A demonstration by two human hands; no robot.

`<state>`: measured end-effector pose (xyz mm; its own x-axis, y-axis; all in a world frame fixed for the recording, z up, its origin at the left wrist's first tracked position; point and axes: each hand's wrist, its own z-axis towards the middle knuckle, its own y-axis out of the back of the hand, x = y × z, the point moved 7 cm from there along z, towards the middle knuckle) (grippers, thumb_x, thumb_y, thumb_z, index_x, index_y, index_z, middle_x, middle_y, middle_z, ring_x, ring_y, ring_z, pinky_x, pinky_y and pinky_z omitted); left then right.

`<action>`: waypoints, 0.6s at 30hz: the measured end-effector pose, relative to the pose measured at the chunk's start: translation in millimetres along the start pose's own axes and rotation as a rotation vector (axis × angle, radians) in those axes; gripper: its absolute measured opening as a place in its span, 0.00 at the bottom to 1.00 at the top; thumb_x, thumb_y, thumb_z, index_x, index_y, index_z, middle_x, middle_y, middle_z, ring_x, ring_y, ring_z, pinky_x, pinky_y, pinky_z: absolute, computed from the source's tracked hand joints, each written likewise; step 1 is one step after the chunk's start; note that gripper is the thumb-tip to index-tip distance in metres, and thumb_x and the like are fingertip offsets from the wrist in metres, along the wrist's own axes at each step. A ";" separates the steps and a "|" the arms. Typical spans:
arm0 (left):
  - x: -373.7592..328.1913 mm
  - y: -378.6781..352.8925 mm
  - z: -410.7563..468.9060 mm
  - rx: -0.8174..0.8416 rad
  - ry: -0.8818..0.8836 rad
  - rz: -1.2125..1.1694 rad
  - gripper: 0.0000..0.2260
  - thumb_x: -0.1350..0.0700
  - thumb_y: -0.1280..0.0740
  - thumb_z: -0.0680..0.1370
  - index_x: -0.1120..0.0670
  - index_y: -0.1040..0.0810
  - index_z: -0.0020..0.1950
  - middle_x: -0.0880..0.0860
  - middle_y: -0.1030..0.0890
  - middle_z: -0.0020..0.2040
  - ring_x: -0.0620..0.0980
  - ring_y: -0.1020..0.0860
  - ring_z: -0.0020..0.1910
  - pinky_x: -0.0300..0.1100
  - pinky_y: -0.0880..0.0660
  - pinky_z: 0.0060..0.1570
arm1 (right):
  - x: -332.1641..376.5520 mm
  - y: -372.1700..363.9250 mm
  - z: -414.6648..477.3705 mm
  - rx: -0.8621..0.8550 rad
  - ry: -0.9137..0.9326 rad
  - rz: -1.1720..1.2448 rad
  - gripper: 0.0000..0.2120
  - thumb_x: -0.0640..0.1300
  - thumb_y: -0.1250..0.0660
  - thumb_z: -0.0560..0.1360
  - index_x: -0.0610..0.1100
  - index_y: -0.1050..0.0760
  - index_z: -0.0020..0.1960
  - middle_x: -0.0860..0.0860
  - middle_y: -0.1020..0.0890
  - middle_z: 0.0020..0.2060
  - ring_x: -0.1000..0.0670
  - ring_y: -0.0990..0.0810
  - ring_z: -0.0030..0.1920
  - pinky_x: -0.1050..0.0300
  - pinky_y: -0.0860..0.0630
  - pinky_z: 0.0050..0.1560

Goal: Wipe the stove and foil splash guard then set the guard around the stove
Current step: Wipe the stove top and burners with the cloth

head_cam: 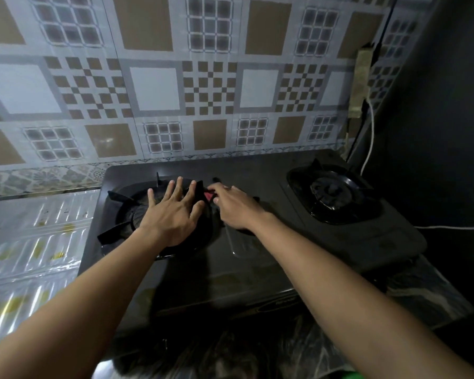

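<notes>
Your stove (257,258) is dark and glossy, sitting on the counter against the tiled wall, with two burners. One foil guard (30,242) lies flat left of it, crinkled and stained yellow. Your left hand (173,212) rests spread open on the left burner (126,214); your right hand (236,206) pinches a red cloth (210,195).

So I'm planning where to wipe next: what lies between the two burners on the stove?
In the head view, only bare dark stove top lies between the left burner and right burner; the right hand covers its near part.
</notes>
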<state>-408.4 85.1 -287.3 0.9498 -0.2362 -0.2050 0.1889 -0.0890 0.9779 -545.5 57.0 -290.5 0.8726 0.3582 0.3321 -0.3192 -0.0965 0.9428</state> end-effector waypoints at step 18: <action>-8.1 -8.6 -4.4 0.015 -0.083 -0.063 0.30 0.38 0.58 0.82 0.49 0.55 0.81 0.51 0.59 0.82 0.53 0.58 0.80 0.63 0.58 0.75 | -110.4 49.7 -29.1 0.010 -0.440 -0.154 0.21 0.43 0.48 0.83 0.37 0.39 0.74 0.38 0.31 0.71 0.39 0.32 0.69 0.47 0.32 0.65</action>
<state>-416.6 92.1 -293.8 0.9122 -0.3085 -0.2697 0.2436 -0.1209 0.9623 -668.5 39.7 -281.1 0.9842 -0.0584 0.1674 -0.1719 -0.0827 0.9816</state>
